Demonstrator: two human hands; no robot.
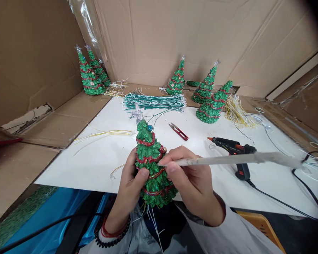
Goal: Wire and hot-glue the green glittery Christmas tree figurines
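A green glittery Christmas tree figurine [159, 188] with red garlands and a clear star on top stands in front of me, a little tilted. My left hand [131, 183] is wrapped around its left side, thumb on the front. In my right hand [192, 176] a long thin whitish stick [228, 159] is pinched like a pen. The stick's tip meets or nearly meets the tree's right front, between two garlands. A blue bauble sits near the top. White and yellow wires [155, 222] hang below the tree's base.
Red thread snips [178, 131] and a black hot glue gun [234, 150] with its cord lie on the white board [90, 169]. Behind are a bundle of green wires [155, 102], yellow-white wires [238, 111] and several more trees [213, 107]. Cardboard walls [175, 35] enclose the back and sides.
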